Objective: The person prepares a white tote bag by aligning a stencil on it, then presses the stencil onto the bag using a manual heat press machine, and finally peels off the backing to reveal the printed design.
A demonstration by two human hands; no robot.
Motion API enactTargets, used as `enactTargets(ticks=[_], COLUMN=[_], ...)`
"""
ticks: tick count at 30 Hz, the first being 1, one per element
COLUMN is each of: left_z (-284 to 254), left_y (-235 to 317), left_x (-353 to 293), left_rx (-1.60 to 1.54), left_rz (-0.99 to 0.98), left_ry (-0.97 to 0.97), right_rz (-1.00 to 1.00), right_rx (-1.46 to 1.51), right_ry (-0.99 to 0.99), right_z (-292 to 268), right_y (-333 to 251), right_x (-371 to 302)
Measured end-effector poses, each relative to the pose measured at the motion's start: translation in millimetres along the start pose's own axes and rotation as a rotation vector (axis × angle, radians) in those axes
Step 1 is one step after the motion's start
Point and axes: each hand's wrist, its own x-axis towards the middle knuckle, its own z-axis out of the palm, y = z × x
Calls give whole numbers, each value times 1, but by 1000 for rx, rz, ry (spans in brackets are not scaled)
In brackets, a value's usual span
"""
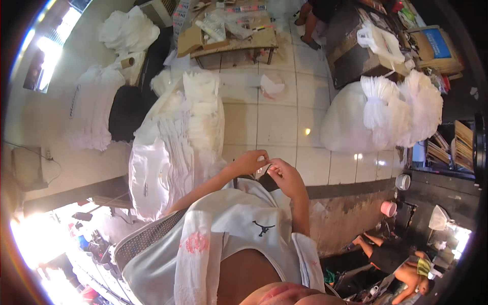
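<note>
Both hands meet in front of my waist, fingertips almost touching. My left hand (251, 161) is closed, with its fingers curled in a pinch. Just beside it, my right hand (285, 178) is also closed, thumb against the fingers. A thin dark strip shows between the two, too small to name. To the left of my hands stands a tall stack of white folded cloth pieces (175, 137), partly wrapped in clear plastic. A white towel (195, 254) with red print hangs over my pale sleeveless shirt (254, 213).
Large white sacks (351, 119) stand on the right of the tiled floor (277, 122). A low table (234, 43) with plastic and cardboard is ahead, near another person's feet (310, 43). More white cloth (94, 109) lies left. Another person (417, 274) bends low at the lower right.
</note>
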Motion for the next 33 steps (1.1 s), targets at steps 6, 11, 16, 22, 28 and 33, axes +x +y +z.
enactTargets(ticks=[6,11,16,22,28,33], left_z=[-60,-53,-72,-159,-203,-195], left_y=[26,2,-17,-3,7,-89], left_x=[76,155,244,322,335,357], left_rx=[-68,118,110,-84,-327,-108], left_rz=[-104,-182,-73,-267,-397,-265], left_ry=[31,-38,-197,215,370,303], right_rz=[-47,-120,-113,-134,-111,-196], right_rx=[-2,-17,-241,-320,-317,-395], right_ry=[-7,-60,-196,-287,-295,-265], right_z=[-66,-118,-184,-272,-311,-292], right_y=[13,36,67,55,-4,-47], right_x=[95,172,242,355,462,538])
